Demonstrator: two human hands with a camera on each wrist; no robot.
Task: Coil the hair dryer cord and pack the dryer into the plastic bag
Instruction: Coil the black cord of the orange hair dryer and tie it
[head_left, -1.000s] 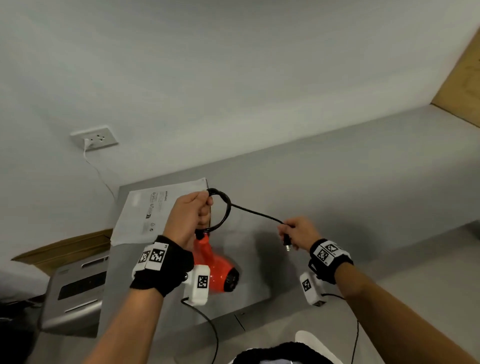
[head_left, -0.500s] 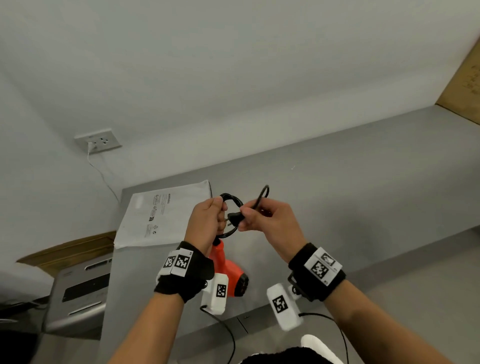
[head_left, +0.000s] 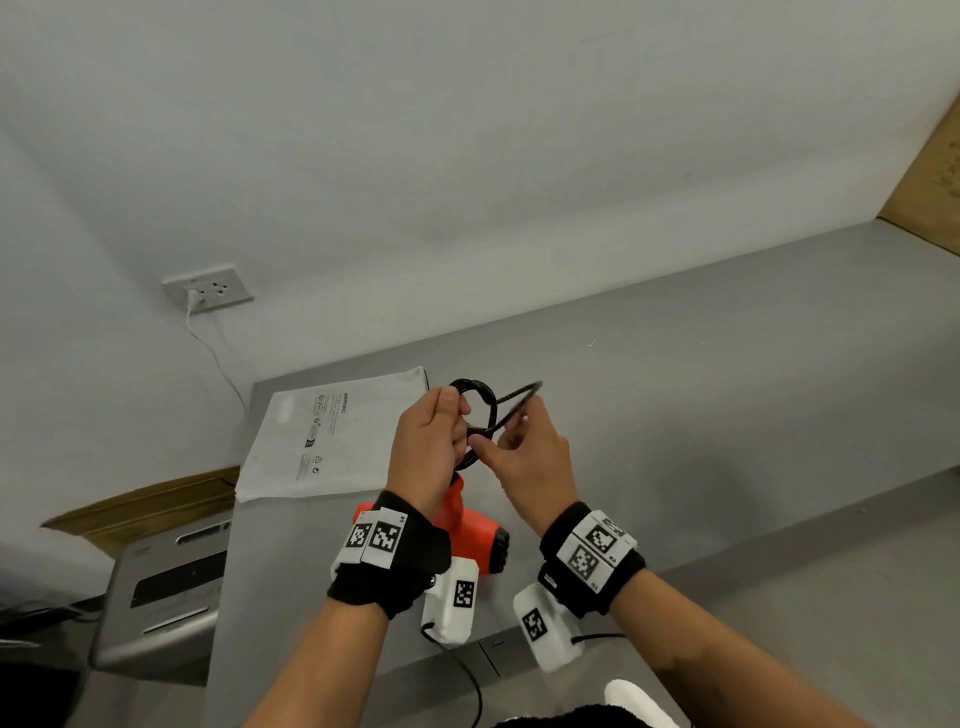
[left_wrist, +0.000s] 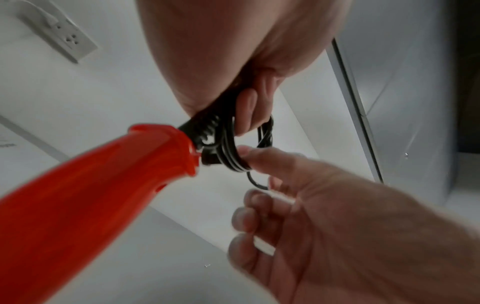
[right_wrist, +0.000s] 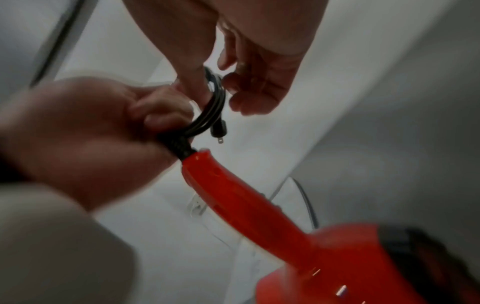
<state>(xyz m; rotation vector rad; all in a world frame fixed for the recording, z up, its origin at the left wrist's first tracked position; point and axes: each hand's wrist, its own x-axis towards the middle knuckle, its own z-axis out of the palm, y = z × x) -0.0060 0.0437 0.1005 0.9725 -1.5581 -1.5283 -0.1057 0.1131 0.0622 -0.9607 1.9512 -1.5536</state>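
Head view: the left hand (head_left: 428, 447) grips the coiled black cord (head_left: 480, 400) at the top of the red hair dryer (head_left: 470, 530), which hangs below it over the grey tabletop (head_left: 727, 389). The right hand (head_left: 530, 457), touching the coil, pinches the last loop beside the left hand. The plug (right_wrist: 219, 129) dangles by the coil. The plastic bag (head_left: 332, 431) lies flat on the tabletop just left of the dryer.

The plastic bag (head_left: 332, 431) carries the printed word "WARNING"; its smaller print is unreadable.
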